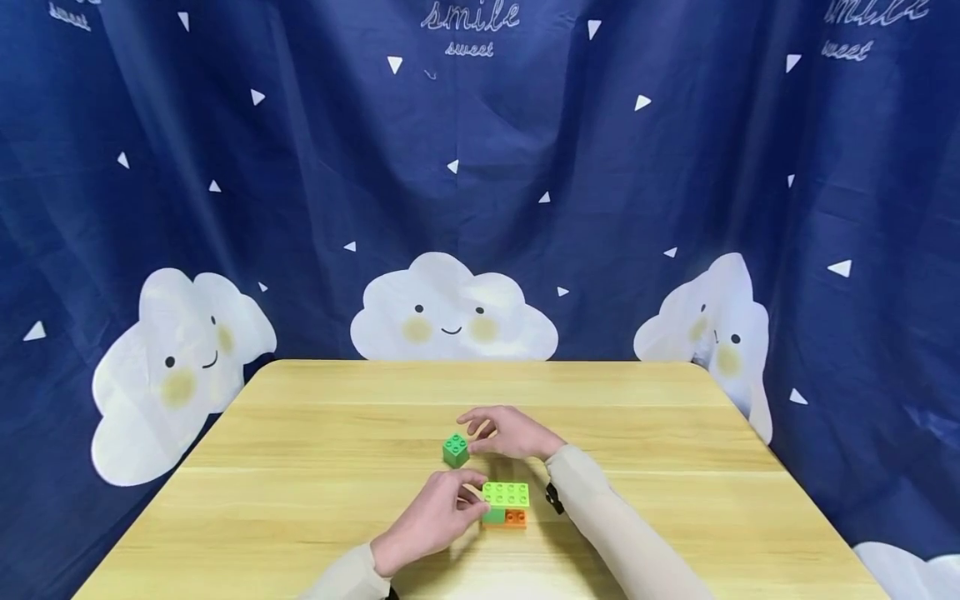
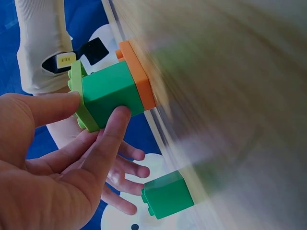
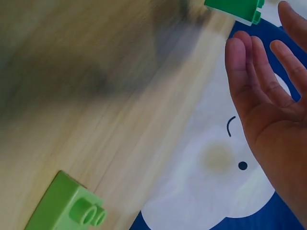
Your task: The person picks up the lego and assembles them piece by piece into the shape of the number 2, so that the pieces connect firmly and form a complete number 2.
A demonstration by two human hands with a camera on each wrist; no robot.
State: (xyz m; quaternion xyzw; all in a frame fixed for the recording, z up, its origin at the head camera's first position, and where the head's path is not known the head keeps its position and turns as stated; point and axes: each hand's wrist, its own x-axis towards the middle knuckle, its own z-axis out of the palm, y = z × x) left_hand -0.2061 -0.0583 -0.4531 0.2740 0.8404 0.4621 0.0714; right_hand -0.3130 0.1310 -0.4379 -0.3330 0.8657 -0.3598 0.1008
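Observation:
A small stack of toy building bricks point(image 1: 506, 495) stands on the table: an orange plate point(image 2: 136, 74) at the bottom, a green brick point(image 2: 111, 91) on one end of it, and a lime-green plate point(image 2: 81, 96) on top. My left hand point(image 1: 438, 512) holds the stack at its left end, one fingertip on the lime plate and another against the green brick. Farther back, a loose green brick point(image 1: 455, 450) sits studs up. Beside it is my right hand point(image 1: 510, 433), fingers spread and loosely bent, gripping nothing; whether a fingertip touches the brick I cannot tell.
The wooden table point(image 1: 300, 450) reaches back to a dark blue curtain point(image 1: 465, 167) printed with clouds and triangles. A black wrist strap point(image 1: 554, 498) shows at the right sleeve. In the right wrist view, a lime-green piece point(image 3: 62, 206) enters at the lower left.

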